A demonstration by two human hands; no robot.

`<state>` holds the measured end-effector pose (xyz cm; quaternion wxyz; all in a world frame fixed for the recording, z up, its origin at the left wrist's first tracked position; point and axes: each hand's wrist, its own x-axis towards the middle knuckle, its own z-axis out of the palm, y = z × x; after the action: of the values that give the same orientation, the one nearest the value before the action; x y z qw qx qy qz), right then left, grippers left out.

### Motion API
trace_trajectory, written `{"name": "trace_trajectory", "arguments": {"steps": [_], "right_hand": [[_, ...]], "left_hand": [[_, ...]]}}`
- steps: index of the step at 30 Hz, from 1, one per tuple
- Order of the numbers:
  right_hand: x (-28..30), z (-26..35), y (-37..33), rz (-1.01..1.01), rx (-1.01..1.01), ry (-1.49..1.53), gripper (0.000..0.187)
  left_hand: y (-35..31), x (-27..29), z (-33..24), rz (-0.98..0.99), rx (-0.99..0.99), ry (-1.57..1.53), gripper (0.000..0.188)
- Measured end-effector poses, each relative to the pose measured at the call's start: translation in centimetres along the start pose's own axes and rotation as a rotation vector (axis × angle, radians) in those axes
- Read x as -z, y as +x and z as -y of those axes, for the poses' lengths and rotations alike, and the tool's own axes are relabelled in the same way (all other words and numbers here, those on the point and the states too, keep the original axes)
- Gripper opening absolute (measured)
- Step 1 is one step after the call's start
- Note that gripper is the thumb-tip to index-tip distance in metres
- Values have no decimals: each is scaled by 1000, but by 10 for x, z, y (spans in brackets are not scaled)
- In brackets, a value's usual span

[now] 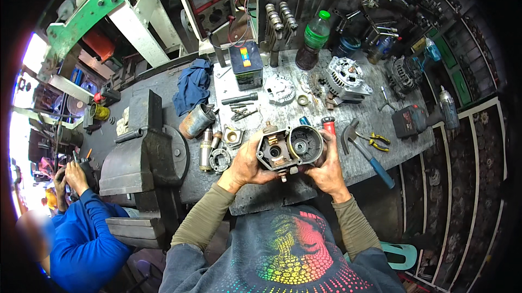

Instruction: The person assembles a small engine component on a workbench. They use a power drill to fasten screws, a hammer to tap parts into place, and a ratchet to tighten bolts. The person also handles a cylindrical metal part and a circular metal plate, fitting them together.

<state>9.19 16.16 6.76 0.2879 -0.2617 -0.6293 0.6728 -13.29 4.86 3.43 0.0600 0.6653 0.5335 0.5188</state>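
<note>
A grey metal starter motor housing (268,157) is held up over the near edge of the workbench, its open round cavities facing me. My left hand (246,163) grips its left side, fingers wrapped behind and thumb along the lower edge. On the other side, my right hand (329,172) closes around the rounder cup end. Just left of the housing lie an armature (205,153), a round metal end piece (220,160) and a squarish plate with a hole (232,137). A red-handled tool (328,125) lies behind my right hand, with a blue-handled hammer (375,163) farther right.
A large bench vise (133,157) stands at left, near a rusty cylinder (197,121) and blue cloth (192,87). Behind are a battery (246,78), bottle (317,37) and alternator (345,78). Pliers (377,142) and a cordless drill (410,121) lie right. A co-worker (89,238) works far left.
</note>
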Motion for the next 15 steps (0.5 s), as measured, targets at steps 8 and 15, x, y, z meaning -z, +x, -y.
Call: {"name": "trace_trajectory", "arguments": {"steps": [8, 15], "right_hand": [[2, 75, 39, 312, 444, -984, 110], [-15, 66, 64, 386, 538, -985, 83]], "left_hand": [[-10, -12, -29, 13, 484, -94, 104], [-8, -23, -25, -62, 490, -120, 95]]}}
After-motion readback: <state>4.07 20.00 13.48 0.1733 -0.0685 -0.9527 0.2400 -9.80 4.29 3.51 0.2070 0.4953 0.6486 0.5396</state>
